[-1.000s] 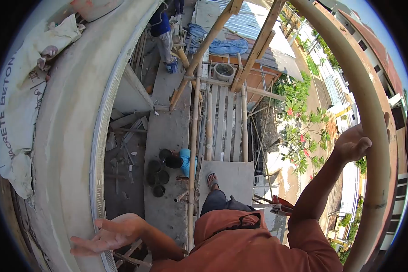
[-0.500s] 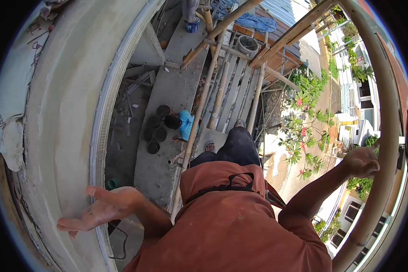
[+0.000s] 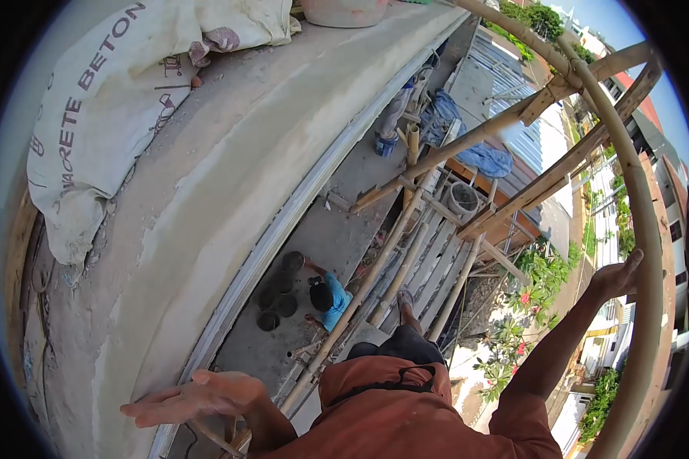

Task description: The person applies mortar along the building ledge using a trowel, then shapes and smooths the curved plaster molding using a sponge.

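My left hand [image 3: 195, 398] is stretched out flat at the lower edge of a freshly smoothed plaster ledge [image 3: 230, 206], fingers extended and nothing held. On the other side, my right hand [image 3: 616, 277] is at a curved bamboo pole [image 3: 641, 222]; its thumb points up along the pole and the other fingers pass behind it, out of sight. A white metal-like edge strip [image 3: 283, 252] runs along the ledge, close to my left wrist.
Printed cement sacks [image 3: 111, 99] and a pale bucket [image 3: 344, 11] lie on the ledge. Below, a person in a blue shirt [image 3: 334, 304] crouches beside several dark buckets [image 3: 286, 305]. Under me is a slatted bamboo platform [image 3: 436, 275], holding a bucket [image 3: 462, 200]. Wooden beams [image 3: 543, 183] cross ahead.
My view has turned, bringing more of the ledge and sacks in. My right hand has come up against the bamboo pole. The left stays outstretched by the ledge. The crouching person reaches toward the buckets.
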### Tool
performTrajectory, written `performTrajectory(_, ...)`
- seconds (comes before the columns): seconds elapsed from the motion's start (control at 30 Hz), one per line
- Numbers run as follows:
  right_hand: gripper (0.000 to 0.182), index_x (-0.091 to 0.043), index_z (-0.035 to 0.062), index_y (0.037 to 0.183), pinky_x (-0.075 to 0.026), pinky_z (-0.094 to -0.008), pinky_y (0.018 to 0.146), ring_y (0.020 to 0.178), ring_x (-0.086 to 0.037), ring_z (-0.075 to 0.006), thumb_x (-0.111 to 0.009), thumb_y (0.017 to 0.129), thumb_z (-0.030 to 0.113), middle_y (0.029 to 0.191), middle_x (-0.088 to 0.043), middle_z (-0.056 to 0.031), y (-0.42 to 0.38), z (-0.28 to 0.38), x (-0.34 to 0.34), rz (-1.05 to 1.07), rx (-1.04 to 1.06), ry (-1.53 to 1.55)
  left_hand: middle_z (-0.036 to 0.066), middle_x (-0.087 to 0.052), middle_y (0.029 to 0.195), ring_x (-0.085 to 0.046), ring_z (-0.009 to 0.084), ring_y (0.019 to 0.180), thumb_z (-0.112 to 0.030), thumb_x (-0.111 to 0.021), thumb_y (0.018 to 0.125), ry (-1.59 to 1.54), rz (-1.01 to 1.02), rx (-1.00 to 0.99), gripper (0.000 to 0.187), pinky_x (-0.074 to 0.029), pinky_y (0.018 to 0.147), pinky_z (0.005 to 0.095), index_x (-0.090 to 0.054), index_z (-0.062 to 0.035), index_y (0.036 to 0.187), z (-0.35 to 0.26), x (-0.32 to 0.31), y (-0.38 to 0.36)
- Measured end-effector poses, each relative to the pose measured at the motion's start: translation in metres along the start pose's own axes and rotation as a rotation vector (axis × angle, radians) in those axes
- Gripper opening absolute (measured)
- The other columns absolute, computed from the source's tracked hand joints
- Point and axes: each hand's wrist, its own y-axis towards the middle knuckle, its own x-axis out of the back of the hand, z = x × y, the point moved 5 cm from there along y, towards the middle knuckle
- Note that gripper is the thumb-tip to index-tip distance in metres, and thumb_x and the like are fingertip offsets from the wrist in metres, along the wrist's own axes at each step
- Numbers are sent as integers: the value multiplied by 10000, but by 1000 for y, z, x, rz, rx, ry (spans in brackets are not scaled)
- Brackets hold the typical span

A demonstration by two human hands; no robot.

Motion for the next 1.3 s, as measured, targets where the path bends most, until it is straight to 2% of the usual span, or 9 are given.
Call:
performTrajectory(0.27, 540, -456, -70, 1337, -306, -399, 1149, 1294, -463, -255, -697, 942, 209, 1427, -445, -209, -4, -51, -11, -344, 83, 23, 205, 55, 1664, 10, 362, 1544, -331, -330, 1085, 92, -220, 31, 709, -23, 1236, 496, 60, -23, 1590, -3, -7, -2)
performTrajectory(0.37, 648, -405, -65, 1466, -231, -406, 1196, 1363, -425, -274, -647, 976, 283, 1500, -430, -196, 6, -44, -39, -63, 175, -80, 234, 51, 1657, 16, 357, 1545, -393, -279, 1087, 327, -183, 193, 704, -45, 1238, 503, 44, -23, 1591, -9, -3, -3)
performTrajectory(0.5, 542, -473, -113, 1370, -318, -422, 1139, 1259, -522, -300, -648, 966, 202, 1382, -539, -234, 10, -154, -3, -192, 235, -104, 258, -130, 1558, -177, 360, 1460, -434, -281, 1081, 302, -394, 210, 710, -191, 1181, 484, -74, 56, 1550, -31, -5, 7)
performTrajectory(0.57, 551, -500, -124, 1334, -356, -435, 1111, 1220, -551, -324, -672, 952, 234, 1351, -560, -234, 4, -152, -30, -166, 840, -1123, 270, -221, 1509, -274, 362, 1418, -455, -283, 1078, 286, -488, 211, 728, -264, 1153, 475, -134, 96, 1529, -40, -6, 11)
performTrajectory(0.7, 597, -474, -124, 1296, -369, -477, 1142, 1233, -563, -384, -710, 913, 268, 1311, -566, -316, 14, -110, -77, -394, 401, 54, 256, -355, 1364, -410, 353, 1303, -455, -303, 1078, 306, -607, 197, 730, -378, 1072, 452, -214, 140, 1492, -54, -27, -6)
performTrajectory(0.87, 620, -424, -92, 1323, -384, -487, 1134, 1227, -564, -391, -724, 905, 253, 1322, -564, -296, 10, -112, -82, -424, 520, 11, 249, -308, 1549, -229, 360, 1488, -426, -340, 1080, 327, -681, -1, 706, -224, 1187, 461, -194, 89, 1540, -108, -95, -2)
performTrajectory(1.0, 639, -311, -7, 1409, -391, -470, 1126, 1288, -505, -347, -685, 939, 209, 1425, -486, -223, -20, -127, -112, -498, 332, 96, 240, -151, 1633, -74, 368, 1535, -413, -334, 1082, 322, -626, 406, 685, -82, 1239, 476, -152, 26, 1575, -112, -113, 7)
performTrajectory(1.13, 575, -291, 10, 1444, -380, -461, 1087, 1295, -452, -278, -608, 977, 117, 1323, -519, -190, -91, -207, -169, -239, -446, 74, 243, -145, 1635, -89, 369, 1532, -432, -323, 1082, 316, -665, 339, 689, -92, 1239, 471, -168, 27, 1572, -111, -116, 12)
performTrajectory(1.3, 407, -525, 19, 1284, -382, -431, 1047, 1192, -512, -280, -668, 925, 147, 1243, -557, -138, -95, -219, -349, 527, -206, -43, 218, -178, 1637, -119, 345, 1531, -440, -314, 1083, 358, -673, 277, 677, -111, 1237, 453, -211, 24, 1565, -104, -117, 14)
